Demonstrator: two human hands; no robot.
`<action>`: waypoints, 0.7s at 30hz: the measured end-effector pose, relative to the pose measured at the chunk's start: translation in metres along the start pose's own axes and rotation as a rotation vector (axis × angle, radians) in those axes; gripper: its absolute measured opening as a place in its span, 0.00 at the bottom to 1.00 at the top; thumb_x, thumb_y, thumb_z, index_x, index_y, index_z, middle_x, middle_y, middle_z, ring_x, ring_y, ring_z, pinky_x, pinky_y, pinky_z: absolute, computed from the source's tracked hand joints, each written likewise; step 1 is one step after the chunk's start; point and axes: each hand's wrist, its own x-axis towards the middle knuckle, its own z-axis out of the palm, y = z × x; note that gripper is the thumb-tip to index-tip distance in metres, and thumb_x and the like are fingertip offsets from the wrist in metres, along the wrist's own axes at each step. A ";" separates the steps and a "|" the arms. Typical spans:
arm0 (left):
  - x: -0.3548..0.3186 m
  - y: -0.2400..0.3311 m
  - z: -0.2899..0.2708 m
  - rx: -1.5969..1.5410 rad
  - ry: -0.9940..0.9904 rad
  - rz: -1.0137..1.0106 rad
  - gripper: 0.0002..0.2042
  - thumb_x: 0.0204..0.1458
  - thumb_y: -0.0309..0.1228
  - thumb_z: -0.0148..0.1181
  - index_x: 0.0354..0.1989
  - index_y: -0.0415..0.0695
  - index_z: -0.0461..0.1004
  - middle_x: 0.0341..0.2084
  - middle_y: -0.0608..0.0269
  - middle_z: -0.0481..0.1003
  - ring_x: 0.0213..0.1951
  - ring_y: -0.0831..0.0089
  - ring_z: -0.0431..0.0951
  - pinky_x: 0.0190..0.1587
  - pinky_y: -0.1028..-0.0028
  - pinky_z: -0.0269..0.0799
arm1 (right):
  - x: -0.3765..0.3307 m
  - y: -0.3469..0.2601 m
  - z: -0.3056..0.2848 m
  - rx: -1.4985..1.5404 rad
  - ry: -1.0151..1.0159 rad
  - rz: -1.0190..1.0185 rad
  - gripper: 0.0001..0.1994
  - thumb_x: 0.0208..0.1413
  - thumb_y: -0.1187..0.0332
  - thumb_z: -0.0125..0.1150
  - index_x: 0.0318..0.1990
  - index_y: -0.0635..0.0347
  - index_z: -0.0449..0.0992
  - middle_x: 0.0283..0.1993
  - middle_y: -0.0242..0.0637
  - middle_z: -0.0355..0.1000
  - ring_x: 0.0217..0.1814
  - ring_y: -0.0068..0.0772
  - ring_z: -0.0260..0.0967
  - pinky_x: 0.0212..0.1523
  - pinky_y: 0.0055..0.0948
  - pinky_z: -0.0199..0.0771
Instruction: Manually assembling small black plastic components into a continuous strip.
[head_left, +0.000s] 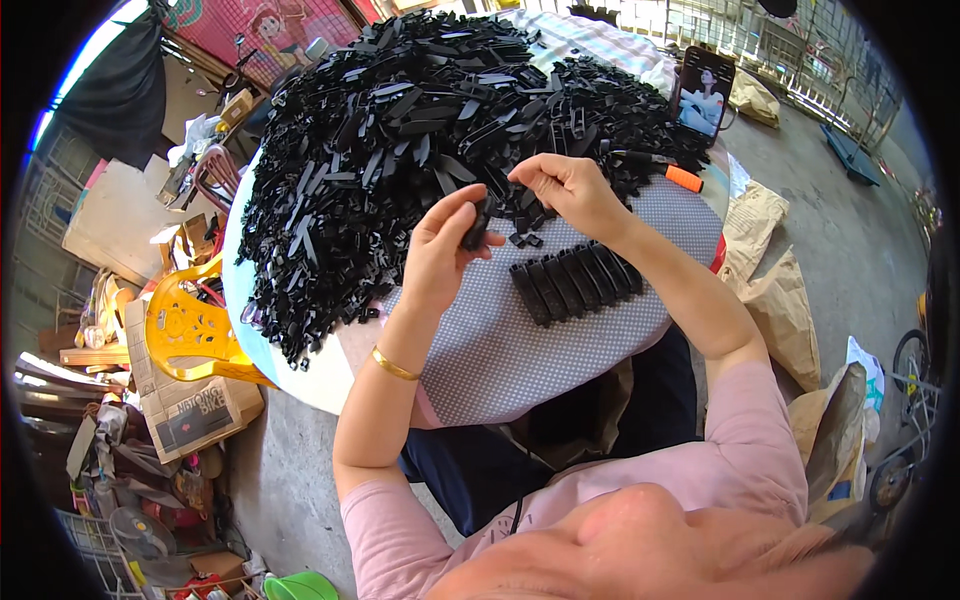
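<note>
My left hand [438, 250] grips a small black plastic part [476, 226] between thumb and fingers, above the near edge of a large pile of black plastic parts [400, 130]. Just right of it, my right hand [578, 196] is closed in a pinch, fingertips pointing toward the left hand. Whatever its fingertips hold, if anything, is too small to make out. Below the right hand, a row of several long black plastic pieces [575, 284] lies side by side on the patterned tablecloth [490, 350]. A few loose black bits [525, 240] rest between the pile and the row.
An orange-handled tool [684, 179] lies at the pile's right edge. Behind it a phone [703, 90] stands propped up. Brown paper bags [780, 310] are on the floor at right. A yellow plastic chair [195, 325] and a cardboard box [185, 400] stand left of the round table.
</note>
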 end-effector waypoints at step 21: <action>-0.004 -0.011 0.014 0.010 -0.157 -0.114 0.19 0.57 0.30 0.49 0.57 0.42 0.61 0.26 0.73 0.66 0.21 0.88 0.60 0.20 0.86 0.51 | -0.007 -0.012 0.000 0.079 0.094 -0.084 0.14 0.45 0.82 0.52 0.41 0.60 0.75 0.27 0.29 0.67 0.24 0.14 0.62 0.26 0.15 0.66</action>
